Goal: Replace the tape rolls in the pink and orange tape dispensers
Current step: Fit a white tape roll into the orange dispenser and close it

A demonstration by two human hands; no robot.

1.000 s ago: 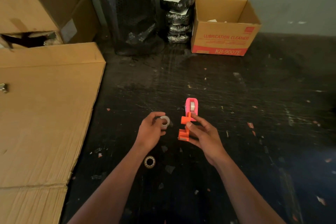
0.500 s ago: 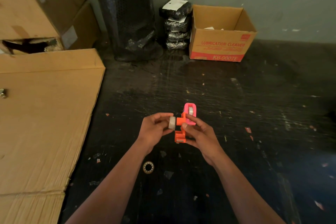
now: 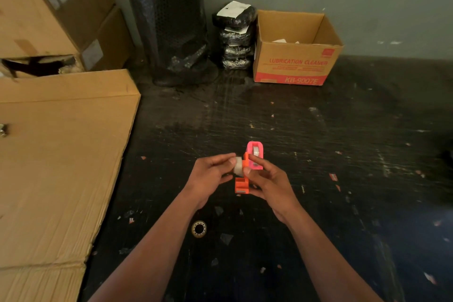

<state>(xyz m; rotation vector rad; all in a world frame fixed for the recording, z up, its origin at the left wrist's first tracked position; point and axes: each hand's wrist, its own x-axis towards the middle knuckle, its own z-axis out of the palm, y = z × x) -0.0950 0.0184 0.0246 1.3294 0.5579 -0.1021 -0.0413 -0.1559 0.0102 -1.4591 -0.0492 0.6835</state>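
Observation:
My left hand (image 3: 212,174) pinches a small clear tape roll (image 3: 238,167) between thumb and fingers and presses it against the side of the orange tape dispenser (image 3: 241,184). My right hand (image 3: 267,181) grips that orange dispenser above the dark table, its fingers hiding the dispenser's upper part. The pink tape dispenser (image 3: 255,154) stands on the table just behind, with a tape roll inside it. An empty tape core (image 3: 199,229) lies flat on the table, below my left wrist.
A flat cardboard sheet (image 3: 58,167) covers the table's left side. At the back stand a black mesh bin (image 3: 169,22), a stack of black wrapped packs (image 3: 235,37) and an open "Lubrication Cleaner" carton (image 3: 294,66). Paper scraps litter the dark table (image 3: 343,154).
My left hand carried the clear tape roll rightward from beside the orange dispenser until it touches the dispenser's side. My right hand kept hold of the orange dispenser.

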